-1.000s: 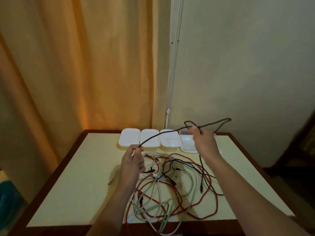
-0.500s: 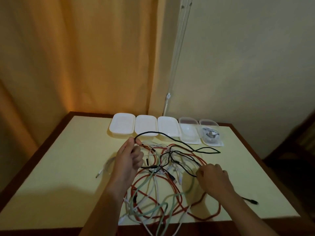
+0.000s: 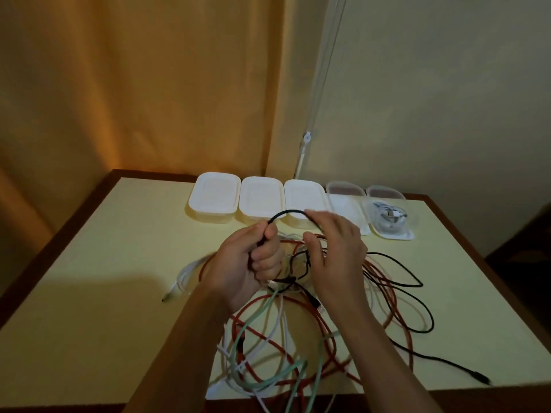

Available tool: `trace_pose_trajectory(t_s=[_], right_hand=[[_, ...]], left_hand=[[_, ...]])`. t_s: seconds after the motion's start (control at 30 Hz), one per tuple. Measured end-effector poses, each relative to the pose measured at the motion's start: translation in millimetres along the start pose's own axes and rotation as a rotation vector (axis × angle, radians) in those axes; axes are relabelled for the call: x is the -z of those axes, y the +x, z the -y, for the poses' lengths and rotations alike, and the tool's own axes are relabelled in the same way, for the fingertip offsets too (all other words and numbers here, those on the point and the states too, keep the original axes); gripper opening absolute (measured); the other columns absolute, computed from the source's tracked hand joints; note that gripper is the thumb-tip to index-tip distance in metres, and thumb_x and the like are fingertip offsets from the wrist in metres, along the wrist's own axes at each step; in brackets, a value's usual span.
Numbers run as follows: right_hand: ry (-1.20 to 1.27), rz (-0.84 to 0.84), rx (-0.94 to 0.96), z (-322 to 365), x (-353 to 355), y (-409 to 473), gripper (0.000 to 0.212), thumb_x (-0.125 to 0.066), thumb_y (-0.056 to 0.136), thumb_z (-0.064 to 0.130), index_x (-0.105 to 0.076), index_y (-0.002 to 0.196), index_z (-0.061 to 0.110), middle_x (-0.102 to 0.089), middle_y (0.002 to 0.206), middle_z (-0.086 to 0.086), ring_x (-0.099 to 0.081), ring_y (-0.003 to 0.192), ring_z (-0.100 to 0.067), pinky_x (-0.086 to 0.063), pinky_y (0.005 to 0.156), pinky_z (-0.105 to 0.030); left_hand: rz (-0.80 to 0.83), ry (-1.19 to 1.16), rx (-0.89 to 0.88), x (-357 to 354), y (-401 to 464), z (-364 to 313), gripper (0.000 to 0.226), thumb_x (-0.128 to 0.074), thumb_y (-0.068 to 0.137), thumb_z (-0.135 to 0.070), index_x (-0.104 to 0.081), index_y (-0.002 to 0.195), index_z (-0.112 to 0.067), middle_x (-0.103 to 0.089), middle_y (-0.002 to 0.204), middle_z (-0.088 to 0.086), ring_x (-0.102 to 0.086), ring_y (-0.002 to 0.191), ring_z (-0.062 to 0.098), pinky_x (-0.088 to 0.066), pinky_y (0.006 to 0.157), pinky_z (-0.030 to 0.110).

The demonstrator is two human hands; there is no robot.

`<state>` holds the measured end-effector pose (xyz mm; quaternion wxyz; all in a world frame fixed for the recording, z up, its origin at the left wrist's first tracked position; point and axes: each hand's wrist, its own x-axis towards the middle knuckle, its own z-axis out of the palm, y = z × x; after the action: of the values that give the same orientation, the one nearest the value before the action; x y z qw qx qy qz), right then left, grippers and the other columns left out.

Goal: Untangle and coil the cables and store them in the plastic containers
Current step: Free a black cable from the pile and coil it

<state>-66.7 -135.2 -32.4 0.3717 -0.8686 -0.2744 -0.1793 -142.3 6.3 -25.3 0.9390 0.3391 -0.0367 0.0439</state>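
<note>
**Desk:** What does the moment show?

**Caption writer:** A person's left hand (image 3: 253, 263), fingers clenched round one end of a black cable (image 3: 287, 212), lifts it above a tangle on the table (image 3: 98, 293). The right hand (image 3: 334, 248) has come up from the heap, where it was half a second ago, and pinches the same cable just beyond a short arch between the two hands.

**Desk:** Meaning what for the job?

**Caption writer:** The first loop of a coil seems to be forming, though most of the black cable trails off to the right, its plug near the table's front edge. The work looks early.

**Desk:** And the materials?

**Caption writer:** Thin, limp cords: a red cable (image 3: 268, 341) in wide rings, a pale green cable (image 3: 259, 317) and a white cable (image 3: 186, 271), all crossing. Along the far edge stand three opaque white lidded containers (image 3: 214, 198) with rounded corners, then two open clear containers (image 3: 347, 210), the rightmost already holding a coiled white cord (image 3: 387, 214).
</note>
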Motion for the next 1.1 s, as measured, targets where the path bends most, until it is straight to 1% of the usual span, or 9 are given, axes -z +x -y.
trace_pose_trajectory(t_s=[0.13,0.3,0.37,0.43,0.57,0.7,0.83,0.97,1.1], right_hand=[[0.172,0.167,0.039,-8.2,-5.4,9.9,0.023,-0.050,0.103,0.022,-0.073,0.107,0.024,-0.064,0.080,0.023,-0.059,0.076,0.006,-0.044,0.073,-0.022],[0.102,0.510,0.063,-2.5,-22.2,2.0,0.026,-0.053,0.102,0.019,-0.070,0.120,0.029,-0.066,0.076,0.010,-0.057,0.069,-0.007,-0.045,0.064,-0.031],[0.107,0.588,0.077,-2.7,-26.8,-1.5,0.027,-0.052,0.103,0.023,-0.069,0.122,0.031,-0.054,0.064,0.014,-0.049,0.059,-0.001,-0.037,0.056,-0.024],[0.110,0.635,0.092,-1.1,-26.5,-4.1,0.029,-0.053,0.103,0.026,-0.068,0.127,0.033,-0.052,0.064,0.018,-0.045,0.057,0.005,-0.031,0.055,-0.017],[0.115,0.670,0.165,6.2,-21.4,-5.7,0.030,-0.057,0.100,0.029,-0.068,0.127,0.035,-0.073,0.089,0.009,-0.049,0.062,0.009,-0.035,0.060,-0.012],[0.143,0.606,0.192,8.8,-18.3,-4.4,0.021,-0.060,0.093,0.028,-0.077,0.105,0.032,-0.071,0.077,0.010,-0.059,0.066,-0.005,-0.052,0.064,-0.034],[0.217,0.391,0.182,4.0,-13.0,0.4,0.013,-0.075,0.084,0.030,-0.080,0.095,0.032,-0.075,0.081,0.014,-0.065,0.072,-0.005,-0.054,0.068,-0.036],[0.267,0.232,0.218,0.2,-3.7,6.6,0.010,-0.083,0.077,0.025,-0.080,0.086,0.029,-0.074,0.081,0.016,-0.066,0.076,-0.007,-0.056,0.069,-0.040],[0.373,0.206,0.270,3.1,-1.3,8.3,0.016,-0.078,0.074,0.038,-0.079,0.081,0.023,-0.071,0.074,0.011,-0.067,0.068,-0.009,-0.055,0.062,-0.037]], left_hand=[[-0.001,-0.114,-0.090,3.1,4.0,-1.8,0.034,-0.031,0.101,-0.023,-0.056,0.080,-0.013,-0.036,0.055,-0.006,-0.031,0.046,0.005,-0.026,0.044,0.019],[-0.081,-0.100,-0.348,5.3,13.6,0.6,0.010,-0.039,0.094,-0.012,-0.048,0.098,-0.011,-0.047,0.069,-0.002,-0.044,0.058,0.010,-0.041,0.055,0.021],[-0.183,-0.026,-0.424,11.0,16.7,1.0,0.011,-0.036,0.099,-0.011,-0.046,0.097,-0.012,-0.049,0.069,-0.001,-0.046,0.060,0.011,-0.043,0.057,0.022],[-0.274,0.099,-0.478,17.4,17.8,0.6,0.015,-0.033,0.102,-0.010,-0.046,0.096,-0.013,-0.052,0.070,0.000,-0.049,0.062,0.012,-0.045,0.060,0.023],[-0.403,0.558,-0.530,27.8,17.7,1.9,0.025,-0.026,0.107,-0.008,-0.048,0.098,-0.013,-0.068,0.080,0.008,-0.068,0.078,0.025,-0.057,0.075,0.035],[-0.457,0.923,-0.401,29.9,15.5,7.8,0.021,-0.027,0.107,-0.010,-0.047,0.101,-0.012,-0.073,0.084,0.011,-0.073,0.081,0.024,-0.057,0.074,0.030],[-0.443,1.226,-0.175,33.8,11.6,10.0,0.023,-0.036,0.104,-0.012,-0.054,0.094,-0.023,-0.068,0.074,-0.002,-0.067,0.070,0.013,-0.053,0.064,0.027],[-0.265,1.091,0.060,21.5,10.9,6.5,0.030,-0.032,0.102,-0.003,-0.052,0.080,-0.005,-0.054,0.051,0.005,-0.050,0.042,0.012,-0.040,0.045,0.023],[-0.184,0.727,0.220,12.0,11.0,0.0,0.035,-0.025,0.100,0.001,-0.042,0.070,-0.006,-0.035,0.045,-0.002,-0.028,0.037,0.007,-0.023,0.037,0.016]])
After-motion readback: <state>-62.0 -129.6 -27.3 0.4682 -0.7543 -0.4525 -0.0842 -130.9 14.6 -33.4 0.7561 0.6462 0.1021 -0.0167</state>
